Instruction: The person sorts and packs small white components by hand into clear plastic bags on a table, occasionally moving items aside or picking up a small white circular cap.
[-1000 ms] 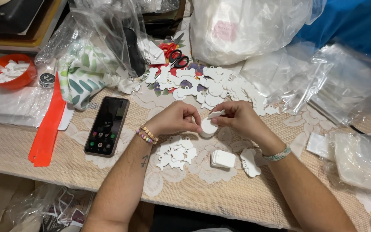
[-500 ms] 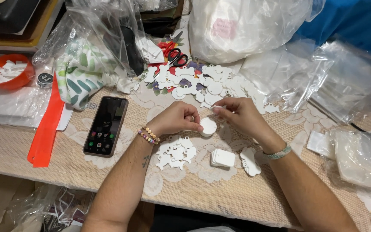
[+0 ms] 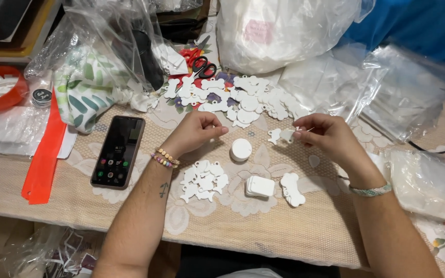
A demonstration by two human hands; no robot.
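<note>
Lace-patterned cloth (image 3: 284, 226) over the table, crinkled clear bags crowding beyond the fingertips. Right hand (image 3: 325, 136) pinching a small flat white tag (image 3: 287, 135); left hand (image 3: 194, 131) loosely curled, holding nothing visible. Round white stack (image 3: 241, 149) lying between both hands, bare cloth around it.

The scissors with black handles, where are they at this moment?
In the head view, the scissors lie at the far middle of the table, just beyond the heap of white tags, beside the clear plastic bag.

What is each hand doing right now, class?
Left hand: loosely curled, whether it holds anything cannot be told.
Right hand: pinching a small white tag.
</note>
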